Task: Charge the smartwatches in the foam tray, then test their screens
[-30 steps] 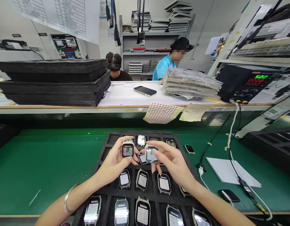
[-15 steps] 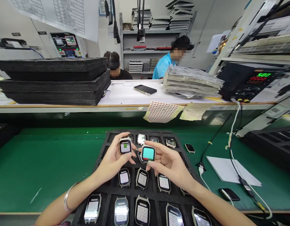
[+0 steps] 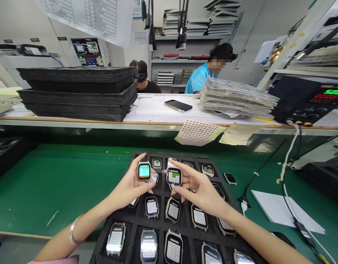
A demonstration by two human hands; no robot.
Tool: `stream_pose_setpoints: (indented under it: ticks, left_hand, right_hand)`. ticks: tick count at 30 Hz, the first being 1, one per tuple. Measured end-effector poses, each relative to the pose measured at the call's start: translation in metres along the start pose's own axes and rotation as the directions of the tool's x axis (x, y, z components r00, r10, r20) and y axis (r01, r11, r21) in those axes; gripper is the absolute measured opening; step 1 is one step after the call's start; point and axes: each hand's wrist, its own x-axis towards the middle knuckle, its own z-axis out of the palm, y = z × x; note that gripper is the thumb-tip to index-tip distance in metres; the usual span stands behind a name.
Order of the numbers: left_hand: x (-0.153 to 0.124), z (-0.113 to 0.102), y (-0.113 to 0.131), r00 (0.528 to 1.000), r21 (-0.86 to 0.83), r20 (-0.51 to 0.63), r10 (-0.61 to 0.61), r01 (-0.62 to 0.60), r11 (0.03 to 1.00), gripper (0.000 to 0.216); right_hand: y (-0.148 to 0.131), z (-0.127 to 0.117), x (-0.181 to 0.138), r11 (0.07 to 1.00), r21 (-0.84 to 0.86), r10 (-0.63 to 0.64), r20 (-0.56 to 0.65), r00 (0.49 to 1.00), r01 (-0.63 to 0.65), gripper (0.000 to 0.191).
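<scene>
My left hand (image 3: pixel 134 179) is closed round the edges of a smartwatch (image 3: pixel 144 171), its screen lit turquoise with a red strip at the bottom. In my right hand (image 3: pixel 196 185), another strapless smartwatch (image 3: pixel 174 176) is pinched between thumb and fingers; it shows a white grid with a green patch. Both screens face me, held side by side above a black foam tray (image 3: pixel 130 234). Several more watches lie in the tray's compartments, such as one lit watch (image 3: pixel 173 209) just below my hands. My right hand and forearm hide some compartments.
A single watch (image 3: pixel 230 178) lies on the green mat (image 3: pixel 75 183) right of the tray, near white paper (image 3: pixel 286 211) and cables (image 3: pixel 285 165). Across the shelf stand stacked black foam trays (image 3: pixel 78 95), a phone (image 3: pixel 178 105), plastic trays (image 3: pixel 237 97) and a power supply (image 3: pixel 308 99). Two people sit beyond.
The left watch's screen has gone from a grid to turquoise with red; the right one's from turquoise to a grid with green. The view has shifted left. Both hands keep their hold.
</scene>
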Motion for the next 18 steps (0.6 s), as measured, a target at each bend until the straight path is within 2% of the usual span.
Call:
stream_pose_setpoints:
  ticks: [3,4,6,7,10,13,18]
  left_hand:
    - [0.0,-0.016,0.001,1.0,0.032,-0.012,-0.015,0.016,0.999,0.074]
    - [0.001,-0.023,0.001,1.0,0.055,-0.014,-0.021,0.021,0.998,0.072]
    - [0.004,-0.038,0.0,1.0,0.135,-0.022,-0.022,0.025,0.991,0.066]
    - [0.005,-0.046,-0.001,0.999,0.203,-0.026,-0.02,0.025,0.979,0.062]
    - [0.01,-0.068,-0.003,1.0,0.435,-0.018,-0.024,0.029,0.9,0.047]
    - [0.014,-0.082,-0.004,0.999,0.575,0.016,-0.038,0.022,0.818,0.043]
    - [0.019,-0.081,-0.005,0.995,0.778,0.096,0.01,-0.082,0.623,0.04]
  right_hand:
    - [0.009,0.0,0.029,0.97,-0.241,-0.019,0.075,0.997,0.037,0.059]
    - [0.013,0.0,0.041,0.928,-0.365,-0.04,0.101,0.994,0.075,0.057]
    - [0.021,0.002,0.067,0.787,-0.594,-0.093,0.157,0.983,0.169,0.053]
    - [0.026,0.005,0.08,0.742,-0.641,-0.107,0.177,0.978,0.197,0.051]
    - [0.039,0.017,0.114,0.694,-0.674,-0.132,0.227,0.965,0.254,0.044]
    - [0.052,0.03,0.136,0.66,-0.691,-0.153,0.26,0.953,0.295,0.042]
    - [0.062,0.036,0.143,0.605,-0.736,-0.146,0.271,0.951,0.303,0.043]
